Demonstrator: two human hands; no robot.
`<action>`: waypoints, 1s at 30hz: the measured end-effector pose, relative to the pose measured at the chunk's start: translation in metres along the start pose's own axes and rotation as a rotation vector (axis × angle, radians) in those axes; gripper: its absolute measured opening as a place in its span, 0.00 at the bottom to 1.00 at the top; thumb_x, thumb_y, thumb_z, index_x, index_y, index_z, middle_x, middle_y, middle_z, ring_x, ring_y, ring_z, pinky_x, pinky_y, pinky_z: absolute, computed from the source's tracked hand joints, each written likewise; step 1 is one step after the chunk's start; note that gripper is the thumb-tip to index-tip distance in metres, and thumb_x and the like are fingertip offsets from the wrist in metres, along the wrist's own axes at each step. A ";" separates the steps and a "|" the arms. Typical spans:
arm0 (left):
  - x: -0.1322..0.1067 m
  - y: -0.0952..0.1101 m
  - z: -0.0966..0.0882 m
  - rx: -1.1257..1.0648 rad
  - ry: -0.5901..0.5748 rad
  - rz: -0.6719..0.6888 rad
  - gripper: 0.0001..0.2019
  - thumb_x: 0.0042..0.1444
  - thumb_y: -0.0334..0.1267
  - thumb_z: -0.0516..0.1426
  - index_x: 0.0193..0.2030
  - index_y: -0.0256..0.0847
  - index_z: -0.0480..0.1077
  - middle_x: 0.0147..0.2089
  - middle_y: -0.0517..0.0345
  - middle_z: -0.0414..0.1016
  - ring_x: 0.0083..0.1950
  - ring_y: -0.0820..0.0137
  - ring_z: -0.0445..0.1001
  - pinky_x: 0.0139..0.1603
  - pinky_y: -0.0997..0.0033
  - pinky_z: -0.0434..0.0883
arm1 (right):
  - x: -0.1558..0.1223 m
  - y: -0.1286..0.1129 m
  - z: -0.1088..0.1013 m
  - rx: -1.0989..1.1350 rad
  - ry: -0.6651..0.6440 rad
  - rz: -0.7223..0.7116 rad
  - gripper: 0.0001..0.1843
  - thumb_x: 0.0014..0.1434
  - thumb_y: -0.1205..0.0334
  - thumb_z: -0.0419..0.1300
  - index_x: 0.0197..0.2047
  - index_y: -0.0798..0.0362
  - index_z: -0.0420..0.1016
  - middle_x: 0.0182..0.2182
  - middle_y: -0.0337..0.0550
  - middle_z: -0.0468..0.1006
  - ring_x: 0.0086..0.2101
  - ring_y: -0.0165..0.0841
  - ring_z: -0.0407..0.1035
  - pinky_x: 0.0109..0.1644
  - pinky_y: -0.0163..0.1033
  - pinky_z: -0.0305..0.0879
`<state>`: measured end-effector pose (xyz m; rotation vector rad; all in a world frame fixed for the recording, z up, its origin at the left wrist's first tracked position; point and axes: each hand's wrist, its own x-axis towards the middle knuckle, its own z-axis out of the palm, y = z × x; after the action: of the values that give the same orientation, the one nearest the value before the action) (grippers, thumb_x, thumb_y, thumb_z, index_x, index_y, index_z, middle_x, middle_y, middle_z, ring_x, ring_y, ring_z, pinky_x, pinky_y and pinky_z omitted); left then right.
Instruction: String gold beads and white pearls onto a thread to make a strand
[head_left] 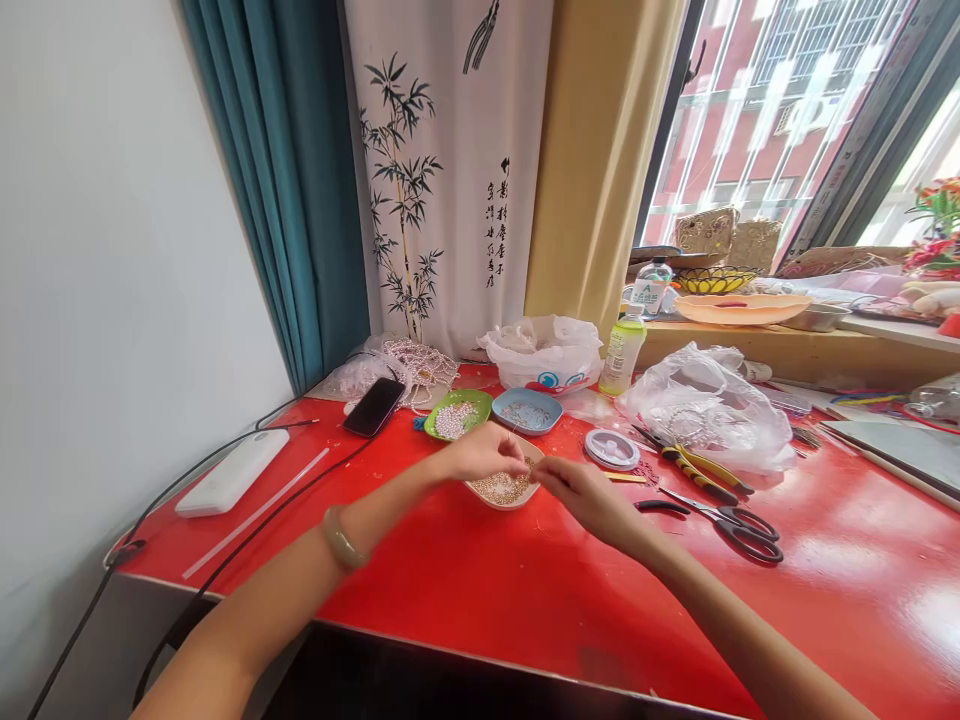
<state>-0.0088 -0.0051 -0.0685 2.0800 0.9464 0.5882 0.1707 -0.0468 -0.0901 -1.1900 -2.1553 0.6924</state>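
Fingers [516, 464] over a partly hidden bowl [504, 506] of gold beads [498, 488], grip unclear.

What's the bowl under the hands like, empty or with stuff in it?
Not empty: small gold beads lie in the pale bowl. The left hand hides part of it, so I can't tell exactly how full.

"What hangs past the pale wall [112, 200]?"
"A teal curtain [259, 160], a white curtain [469, 130] printed with bamboo, then a tan curtain [589, 150]."
"And the light?"
"Daylight through the window [776, 120], shining on the red table [457, 585]."
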 end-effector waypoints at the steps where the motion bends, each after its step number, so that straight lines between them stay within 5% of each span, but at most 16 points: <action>1: -0.002 -0.005 0.004 0.017 -0.039 -0.007 0.05 0.43 0.34 0.57 0.23 0.34 0.72 0.21 0.60 0.71 0.25 0.75 0.67 0.25 0.78 0.61 | -0.002 0.002 0.002 0.005 -0.060 0.000 0.11 0.56 0.59 0.48 0.29 0.53 0.68 0.20 0.35 0.64 0.22 0.28 0.56 0.25 0.33 0.52; 6: -0.011 -0.022 0.014 0.055 -0.153 -0.025 0.05 0.43 0.35 0.57 0.25 0.35 0.72 0.23 0.60 0.71 0.27 0.74 0.67 0.25 0.79 0.61 | -0.010 0.002 0.008 0.043 -0.219 0.007 0.10 0.55 0.64 0.48 0.30 0.55 0.69 0.21 0.35 0.63 0.22 0.27 0.56 0.26 0.31 0.54; 16: -0.009 -0.019 -0.004 0.109 -0.113 -0.005 0.05 0.45 0.33 0.55 0.26 0.35 0.72 0.27 0.59 0.73 0.29 0.74 0.68 0.29 0.79 0.62 | 0.002 0.002 0.012 0.106 -0.151 0.062 0.09 0.54 0.64 0.49 0.27 0.55 0.68 0.19 0.34 0.58 0.20 0.25 0.51 0.21 0.30 0.48; 24: -0.006 -0.031 0.007 0.217 0.028 0.020 0.05 0.45 0.36 0.57 0.27 0.38 0.73 0.27 0.60 0.73 0.30 0.72 0.68 0.29 0.78 0.61 | 0.006 0.013 0.016 0.149 -0.129 0.115 0.07 0.49 0.69 0.50 0.23 0.55 0.67 0.15 0.31 0.56 0.18 0.23 0.48 0.20 0.30 0.44; 30: -0.008 -0.029 0.018 0.242 0.143 0.062 0.07 0.49 0.37 0.56 0.30 0.37 0.73 0.30 0.58 0.74 0.32 0.72 0.69 0.33 0.77 0.63 | 0.007 0.020 0.014 0.237 -0.113 0.188 0.10 0.52 0.62 0.46 0.27 0.55 0.66 0.15 0.32 0.60 0.15 0.23 0.52 0.18 0.29 0.47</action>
<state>-0.0144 -0.0073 -0.1035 2.3125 1.0831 0.6912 0.1689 -0.0339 -0.1117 -1.2600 -1.9980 1.0878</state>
